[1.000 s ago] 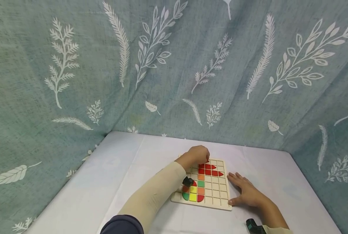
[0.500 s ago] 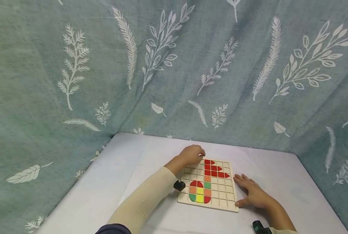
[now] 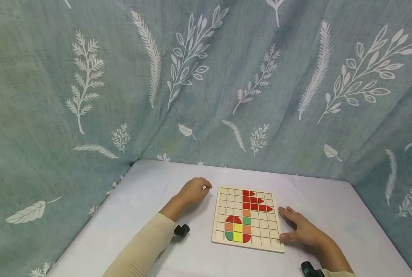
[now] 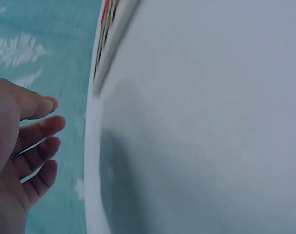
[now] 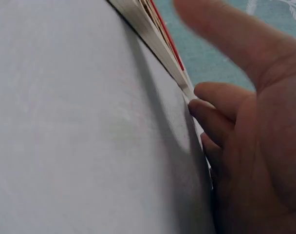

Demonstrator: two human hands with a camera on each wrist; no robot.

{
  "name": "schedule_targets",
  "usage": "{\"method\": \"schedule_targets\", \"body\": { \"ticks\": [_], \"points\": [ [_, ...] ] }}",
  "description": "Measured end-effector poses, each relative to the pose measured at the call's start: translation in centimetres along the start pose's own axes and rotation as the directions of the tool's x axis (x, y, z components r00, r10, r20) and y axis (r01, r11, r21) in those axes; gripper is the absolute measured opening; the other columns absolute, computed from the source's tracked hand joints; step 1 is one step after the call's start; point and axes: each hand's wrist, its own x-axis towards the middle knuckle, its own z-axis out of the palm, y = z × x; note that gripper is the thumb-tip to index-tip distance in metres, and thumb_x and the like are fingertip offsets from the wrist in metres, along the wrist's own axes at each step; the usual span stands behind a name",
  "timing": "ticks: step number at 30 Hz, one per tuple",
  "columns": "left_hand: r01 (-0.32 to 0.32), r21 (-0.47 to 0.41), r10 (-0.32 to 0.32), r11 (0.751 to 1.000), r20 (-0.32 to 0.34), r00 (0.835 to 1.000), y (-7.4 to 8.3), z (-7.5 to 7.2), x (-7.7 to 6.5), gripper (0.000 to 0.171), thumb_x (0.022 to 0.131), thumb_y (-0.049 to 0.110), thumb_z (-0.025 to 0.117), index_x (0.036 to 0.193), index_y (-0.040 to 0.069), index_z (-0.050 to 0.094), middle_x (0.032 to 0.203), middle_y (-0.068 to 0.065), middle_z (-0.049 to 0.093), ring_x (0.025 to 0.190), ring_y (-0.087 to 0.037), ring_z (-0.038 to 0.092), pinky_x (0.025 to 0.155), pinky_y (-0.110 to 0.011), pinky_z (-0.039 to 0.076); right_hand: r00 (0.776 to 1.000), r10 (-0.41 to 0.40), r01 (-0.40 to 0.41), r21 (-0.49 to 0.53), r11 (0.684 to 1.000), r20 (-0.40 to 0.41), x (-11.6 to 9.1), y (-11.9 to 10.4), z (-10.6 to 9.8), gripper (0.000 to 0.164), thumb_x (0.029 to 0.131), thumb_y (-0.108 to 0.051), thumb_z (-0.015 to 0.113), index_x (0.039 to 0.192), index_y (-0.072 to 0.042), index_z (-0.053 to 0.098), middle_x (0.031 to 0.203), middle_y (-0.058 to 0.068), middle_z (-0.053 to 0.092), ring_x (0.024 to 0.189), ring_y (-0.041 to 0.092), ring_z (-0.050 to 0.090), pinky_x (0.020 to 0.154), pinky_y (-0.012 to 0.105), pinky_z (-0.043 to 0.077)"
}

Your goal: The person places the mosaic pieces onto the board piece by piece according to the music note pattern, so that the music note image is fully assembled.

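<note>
A square wooden grid board [image 3: 223, 215] lies flat on the white table. Colored tiles fill some of its cells: three rows of red pieces [image 3: 253, 206] with pointed right ends at the upper middle, and a rounded patch of red, orange, yellow [image 3: 238, 232] and green tiles lower down. Left of the board, my left hand [image 3: 193, 190] is in the air with loosely bent fingers; the left wrist view shows nothing in it. My right hand [image 3: 303, 227] is spread at the board's right edge, its thumb by the lower right corner. In the right wrist view its fingers [image 5: 213, 122] are beside the board's edge.
A white cloth covers the table [image 3: 178, 254]. Green-grey fabric with white leaf prints [image 3: 206, 77] hangs behind and along both sides. Small dark devices are on both wrists, the left one [image 3: 181, 230] and the right one [image 3: 311, 269].
My left hand has moved off the board's top area to the left, leaving the whole grid in sight. The top red row is uncovered. My right hand has stayed by the board's right edge.
</note>
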Motion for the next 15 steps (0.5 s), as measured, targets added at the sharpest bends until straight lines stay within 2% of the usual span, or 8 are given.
{"method": "schedule_targets", "body": {
  "ticks": [3, 6, 9, 13, 15],
  "points": [
    [0.022, 0.032, -0.022, 0.999, -0.006, 1.0, -1.6, -0.8, -1.5, 0.017, 0.09, 0.015, 0.066, 0.105, 0.016, 0.074, 0.101, 0.002, 0.07, 0.094, -0.017, 0.065, 0.081, -0.037, 0.05, 0.999, 0.038, -0.039, 0.04, 0.998, 0.006, -0.2, 0.0, -0.2, 0.101, 0.073, -0.05, 0.079, 0.151, -0.006, 0.034, 0.154, 0.028, 0.022, 0.139, 0.053, 0.011, 0.103, 0.071, 0.012],
    [0.061, 0.055, -0.063, 0.997, 0.04, 0.997, -2.8, -1.4, -3.6, 0.023, 0.09, 0.016, 0.066, 0.112, 0.015, 0.072, 0.108, -0.001, 0.069, 0.102, -0.021, 0.064, 0.086, -0.04, 0.049, 0.998, 0.061, -0.063, 0.077, 0.995, 0.034, -0.8, 0.2, -0.2, 0.093, 0.079, -0.048, 0.075, 0.151, -0.006, 0.034, 0.154, 0.028, 0.019, 0.14, 0.052, 0.01, 0.103, 0.072, 0.012],
    [0.1, 0.022, -0.102, 0.995, 0.066, 0.993, -4.0, -2.2, -6.0, 0.029, 0.09, 0.018, 0.066, 0.118, 0.016, 0.07, 0.117, -0.002, 0.067, 0.112, -0.024, 0.061, 0.093, -0.043, 0.047, 0.997, 0.062, -0.066, 0.106, 0.992, 0.044, -1.2, 0.3, -0.1, 0.087, 0.083, -0.045, 0.073, 0.15, -0.006, 0.035, 0.154, 0.029, 0.018, 0.139, 0.052, 0.011, 0.102, 0.072, 0.012],
    [0.133, -0.05, -0.132, 0.99, 0.028, 0.991, -5.4, -3.8, -8.3, 0.036, 0.091, 0.028, 0.069, 0.124, 0.015, 0.067, 0.124, -0.002, 0.064, 0.117, -0.026, 0.057, 0.097, -0.045, 0.043, 0.998, 0.046, -0.05, 0.106, 0.993, 0.036, -1.3, 0.4, -0.4, 0.083, 0.085, -0.044, 0.071, 0.15, -0.006, 0.036, 0.154, 0.03, 0.019, 0.139, 0.052, 0.011, 0.102, 0.072, 0.012],
    [0.125, -0.049, -0.124, 0.991, 0.012, 0.992, -5.8, -4.6, -9.3, 0.044, 0.091, 0.037, 0.068, 0.128, 0.014, 0.064, 0.128, -0.003, 0.062, 0.12, -0.027, 0.056, 0.099, -0.046, 0.041, 0.998, 0.042, -0.046, 0.101, 0.994, 0.042, -1.1, 0.3, -0.6, 0.082, 0.086, -0.045, 0.07, 0.15, -0.006, 0.036, 0.153, 0.03, 0.019, 0.139, 0.053, 0.012, 0.102, 0.072, 0.013]
  ]
}}
